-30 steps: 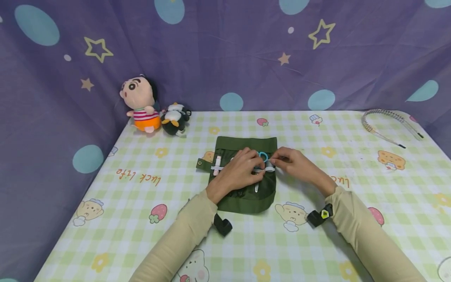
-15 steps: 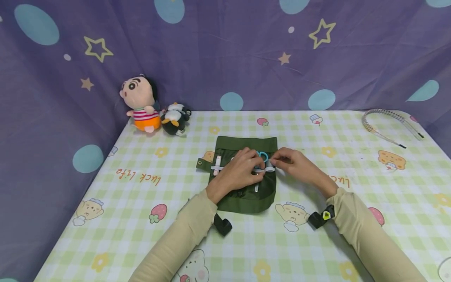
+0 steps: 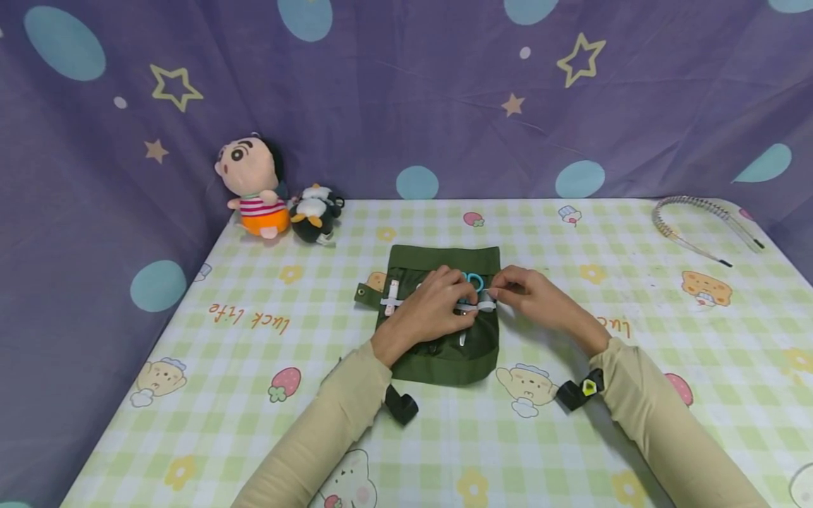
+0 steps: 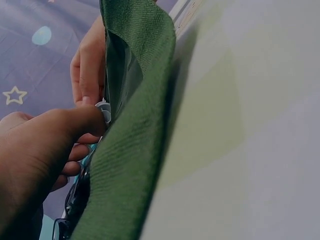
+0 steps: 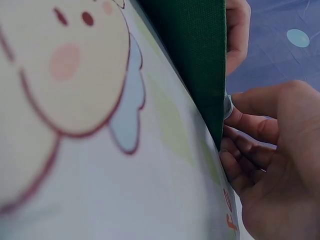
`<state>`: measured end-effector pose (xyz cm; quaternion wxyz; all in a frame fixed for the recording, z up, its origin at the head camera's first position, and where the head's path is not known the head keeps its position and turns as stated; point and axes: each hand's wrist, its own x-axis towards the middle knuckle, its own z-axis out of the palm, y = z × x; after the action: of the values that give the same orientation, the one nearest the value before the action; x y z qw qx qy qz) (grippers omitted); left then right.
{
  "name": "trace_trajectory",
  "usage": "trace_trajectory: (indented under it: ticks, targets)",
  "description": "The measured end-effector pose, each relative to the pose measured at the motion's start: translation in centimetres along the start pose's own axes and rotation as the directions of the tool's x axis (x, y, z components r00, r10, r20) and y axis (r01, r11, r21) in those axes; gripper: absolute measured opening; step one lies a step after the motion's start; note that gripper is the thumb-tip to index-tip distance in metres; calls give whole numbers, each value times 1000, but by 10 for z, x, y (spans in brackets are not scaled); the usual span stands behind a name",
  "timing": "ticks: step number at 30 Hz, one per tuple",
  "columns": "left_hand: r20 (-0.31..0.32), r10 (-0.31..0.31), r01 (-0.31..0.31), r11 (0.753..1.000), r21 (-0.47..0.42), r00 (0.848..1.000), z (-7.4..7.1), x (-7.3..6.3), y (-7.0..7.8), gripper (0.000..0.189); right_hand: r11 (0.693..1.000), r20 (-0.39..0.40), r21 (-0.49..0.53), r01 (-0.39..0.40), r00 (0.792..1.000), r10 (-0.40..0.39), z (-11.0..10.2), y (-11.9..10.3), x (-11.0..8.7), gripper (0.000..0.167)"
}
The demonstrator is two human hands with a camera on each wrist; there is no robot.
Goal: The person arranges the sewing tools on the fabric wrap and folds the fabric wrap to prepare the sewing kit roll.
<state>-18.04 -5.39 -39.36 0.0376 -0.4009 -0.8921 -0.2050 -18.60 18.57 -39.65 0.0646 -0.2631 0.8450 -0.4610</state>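
Note:
A dark green fabric pouch point(image 3: 444, 259) lies spread on the table, with a pale elastic band point(image 3: 485, 306) running across it. My left hand point(image 3: 432, 303) rests over its middle, thumb and forefinger pinching the band. Beside those fingers show the light-blue handles of scissors point(image 3: 475, 282). At the pouch's right edge my right hand point(image 3: 536, 300) pinches the band's raised end; the right wrist view shows this grey-white end point(image 5: 228, 106) between thumb and forefinger. A pale pink, slim tool point(image 3: 392, 298) sits under the band on the left. My left hand hides the pouch's centre.
A snap tab point(image 3: 367, 296) sticks out from the pouch's left side. Two plush toys, a doll point(image 3: 257, 187) and a penguin point(image 3: 314, 214), stand at the back left. A headband point(image 3: 689, 222) lies at the back right. A purple curtain point(image 3: 381, 106) hangs behind the table.
Almost nothing differs. The right hand's fingertips and the end of the band have shifted very slightly; the left hand and the pouch stay in place.

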Motion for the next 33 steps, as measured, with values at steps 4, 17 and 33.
trace_trajectory:
  ticks: [4, 17, 33]
  targets:
    - [18, -20, 20, 1000, -17, 1000, -1, 0, 0, 11, 1000, 9, -9, 9, 1000, -9, 0, 0, 0, 10]
    - [14, -14, 14, 1000, -26, 1000, -1, 0, 0, 10, 1000, 47, -6, 15, 999, -15, -1, 2, 0, 8]
    - [-4, 8, -8, 1000, -7, 1000, -1, 0, 0, 8, 999, 77, -21, 35, 996, -34, -2, 1, 2, 12]
